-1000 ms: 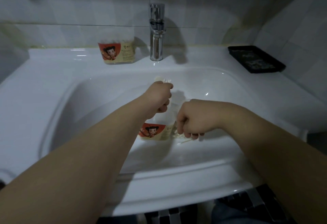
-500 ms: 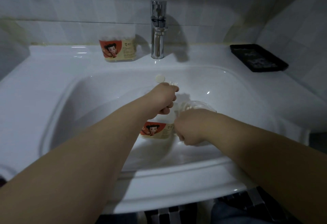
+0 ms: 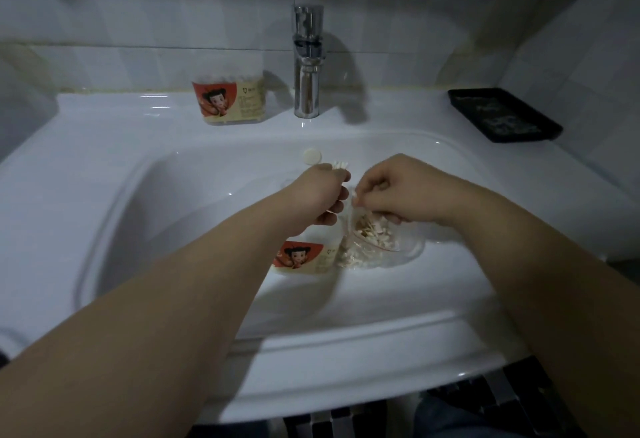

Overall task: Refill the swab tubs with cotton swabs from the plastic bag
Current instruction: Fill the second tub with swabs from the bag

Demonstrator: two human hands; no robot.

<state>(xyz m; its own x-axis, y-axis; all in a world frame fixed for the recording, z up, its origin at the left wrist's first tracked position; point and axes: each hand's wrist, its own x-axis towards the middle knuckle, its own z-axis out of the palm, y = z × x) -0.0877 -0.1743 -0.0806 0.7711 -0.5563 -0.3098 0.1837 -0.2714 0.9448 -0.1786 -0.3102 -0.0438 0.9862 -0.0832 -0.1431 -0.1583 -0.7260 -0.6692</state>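
Fingers of the left hand are curled round a small bunch of cotton swabs, whose white tips stick out past the knuckles on the far side. Just beside it, the right hand has its fingers bent, thumb and forefinger pinching a single swab by its end, right over the mouth of the plastic bag. The two hands are almost touching. The clear bag lies in the bowl of the sink below the right hand, with a heap of loose swabs inside, pale tips and brownish sticks jumbled together. Right against the bag on its left is a swab tub, partly hidden under the left wrist; its label shows a cartoon figure on red. Farther back in the bowl, beyond the left hand, lies a round white disc. On the ledge behind the bowl a second swab tub with the same label stands upright, packed with swabs, left of the chrome tap. A black tray sits on the ledge at the far right
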